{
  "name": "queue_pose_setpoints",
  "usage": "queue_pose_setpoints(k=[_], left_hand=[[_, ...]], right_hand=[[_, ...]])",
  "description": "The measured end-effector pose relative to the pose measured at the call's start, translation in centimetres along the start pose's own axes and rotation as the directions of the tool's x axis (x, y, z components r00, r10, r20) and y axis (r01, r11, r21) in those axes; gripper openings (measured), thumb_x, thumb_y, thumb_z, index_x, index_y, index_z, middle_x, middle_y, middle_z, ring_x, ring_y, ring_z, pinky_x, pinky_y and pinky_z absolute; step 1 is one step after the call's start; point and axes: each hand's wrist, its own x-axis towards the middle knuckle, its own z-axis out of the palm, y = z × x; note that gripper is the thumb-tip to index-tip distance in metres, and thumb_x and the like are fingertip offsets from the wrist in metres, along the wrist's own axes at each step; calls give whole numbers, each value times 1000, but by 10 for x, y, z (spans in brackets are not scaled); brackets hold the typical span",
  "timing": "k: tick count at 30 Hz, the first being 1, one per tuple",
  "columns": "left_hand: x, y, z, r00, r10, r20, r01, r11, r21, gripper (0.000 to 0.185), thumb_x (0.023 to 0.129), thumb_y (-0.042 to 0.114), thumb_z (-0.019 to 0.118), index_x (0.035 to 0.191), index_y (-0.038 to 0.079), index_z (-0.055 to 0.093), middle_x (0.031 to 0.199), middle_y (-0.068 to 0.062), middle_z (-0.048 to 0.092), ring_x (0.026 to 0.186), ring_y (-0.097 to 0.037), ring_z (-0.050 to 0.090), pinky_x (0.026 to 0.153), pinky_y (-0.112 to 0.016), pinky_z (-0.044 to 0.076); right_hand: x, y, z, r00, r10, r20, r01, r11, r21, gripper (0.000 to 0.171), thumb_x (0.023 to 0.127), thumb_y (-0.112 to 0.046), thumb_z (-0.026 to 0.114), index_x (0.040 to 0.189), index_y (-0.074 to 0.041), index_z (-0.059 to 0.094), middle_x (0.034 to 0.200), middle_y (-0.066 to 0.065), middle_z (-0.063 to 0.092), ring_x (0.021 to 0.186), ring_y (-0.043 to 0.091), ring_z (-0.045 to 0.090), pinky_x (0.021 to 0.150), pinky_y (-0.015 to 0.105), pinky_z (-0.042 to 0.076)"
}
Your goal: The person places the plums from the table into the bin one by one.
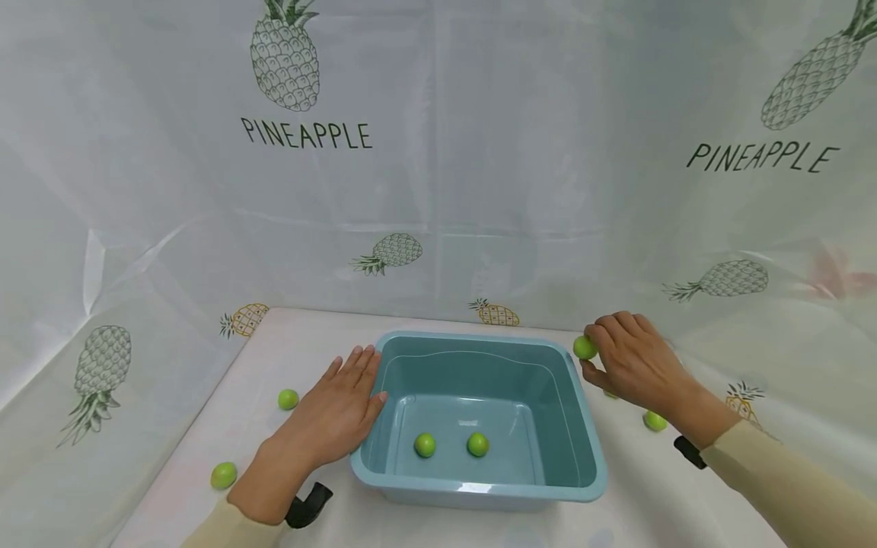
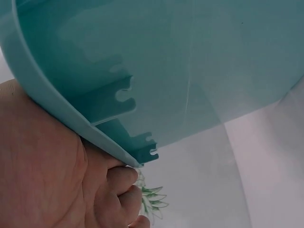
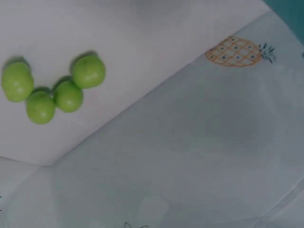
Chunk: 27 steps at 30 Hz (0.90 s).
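1. Pineapple-print cloth (image 1: 438, 190) backs the bench (image 1: 658, 487).
2. Left hand (image 1: 339, 411) lies flat, fingers straight, against the teal basin's (image 1: 589, 457) left rim.
3. Right hand (image 1: 633, 358) pinches a green fruit (image 1: 585, 348) beside the basin's far right corner.

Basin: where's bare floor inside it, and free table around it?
Inside the teal basin, the far half of the floor is bare; two green fruits sit near the front wall. Table behind the basin is free. Left side holds the left hand and two fruits; right side is crowded by the right hand, its fruit, and more fruits behind it.
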Motion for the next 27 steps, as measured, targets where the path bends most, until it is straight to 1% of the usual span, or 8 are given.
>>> queue_pose_setpoints(k=[4, 7, 11, 14, 17, 21, 27], left_hand=[[0, 1, 0, 1000, 1, 1, -1, 1000, 1, 67, 112, 36, 49, 161, -8, 34, 169, -24, 32, 159, -41, 27, 128, -60, 26], [0, 1, 0, 1000, -3, 4, 3, 1000, -8, 67, 112, 36, 49, 161, -8, 33, 169, -25, 32, 159, -41, 27, 128, -60, 26], [0, 2, 0, 1000, -10, 7, 10, 1000, -26, 67, 112, 35, 49, 161, -8, 32, 169, -25, 31, 159, -42, 26, 128, -61, 26], [0, 3, 0, 1000, -15, 7, 15, 999, -37, 68, 112, 35, 49, 161, -8, 32, 169, -25, 31, 159, -42, 26, 128, -61, 27], [-1, 3, 0, 1000, -16, 6, 16, 999, -41, 68, 112, 35, 49, 161, -8, 31, 169, -25, 30, 159, -42, 26, 128, -61, 27], [-1, 2, 1, 1000, -17, 10, 18, 999, -47, 68, 112, 35, 49, 162, -8, 30, 170, -25, 30, 160, -42, 26, 128, -60, 27], [0, 2, 2, 1000, -20, 11, 20, 998, -64, 69, 112, 35, 49, 162, -8, 29, 170, -25, 29, 160, -41, 25, 128, -60, 27]], right_hand=[[22, -11, -7, 1000, -19, 20, 18, 999, 40, 44, 101, -40, 41, 103, 0, 59, 94, 13, 59, 85, 32, 52, 70, 39, 40], [38, -18, -12, 998, -48, 35, 45, 997, 64, 37, 93, -35, 56, 105, 0, 60, 95, 12, 59, 86, 30, 52, 70, 38, 41], [61, -30, -17, 996, -68, 64, 62, 993, 96, 41, 82, -31, 75, 106, -2, 61, 95, 8, 59, 87, 27, 52, 72, 37, 43], [77, -41, -19, 994, -82, 78, 72, 989, 128, 42, 80, -32, 81, 106, -4, 61, 95, 6, 59, 88, 25, 52, 73, 37, 44], [91, -53, -18, 991, -107, 78, 94, 983, 159, 41, 82, -34, 81, 105, -6, 62, 95, 4, 60, 89, 24, 53, 75, 36, 45], [107, -69, -13, 987, -142, 72, 126, 973, 195, 38, 86, -38, 78, 104, -8, 61, 95, 2, 59, 88, 22, 52, 75, 35, 44], [122, -92, -3, 978, -195, 68, 174, 955, 239, 36, 89, -42, 74, 103, -12, 60, 93, 0, 55, 87, 19, 47, 78, 36, 44]])
